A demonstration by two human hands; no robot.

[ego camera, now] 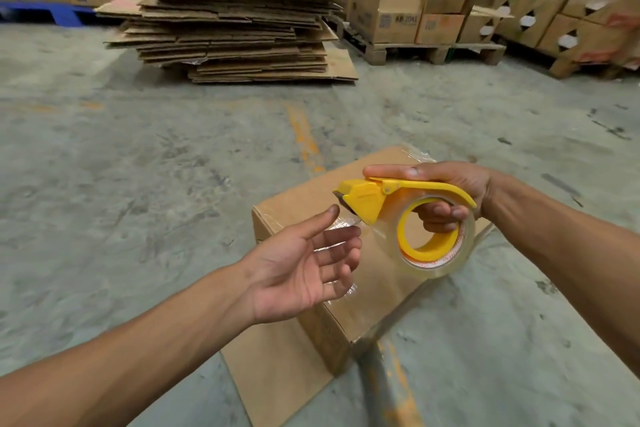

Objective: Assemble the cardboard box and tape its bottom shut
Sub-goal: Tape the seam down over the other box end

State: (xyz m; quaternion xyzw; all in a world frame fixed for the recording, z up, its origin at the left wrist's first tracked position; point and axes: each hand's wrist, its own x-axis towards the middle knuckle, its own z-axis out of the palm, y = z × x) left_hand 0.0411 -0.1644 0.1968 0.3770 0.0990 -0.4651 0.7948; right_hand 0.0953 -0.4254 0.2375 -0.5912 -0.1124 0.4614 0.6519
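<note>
Taping step: the cardboard box [367, 284] stands on the floor at lower centre, some tape already across it. The right hand [446, 194] grips the yellow tape dispenser [408, 218]; the left hand [301, 267], spread, must catch the loose tape end.

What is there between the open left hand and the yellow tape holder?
In the head view, only a loose strip of clear tape spans from tape holder toward left hand, above the box.
</note>
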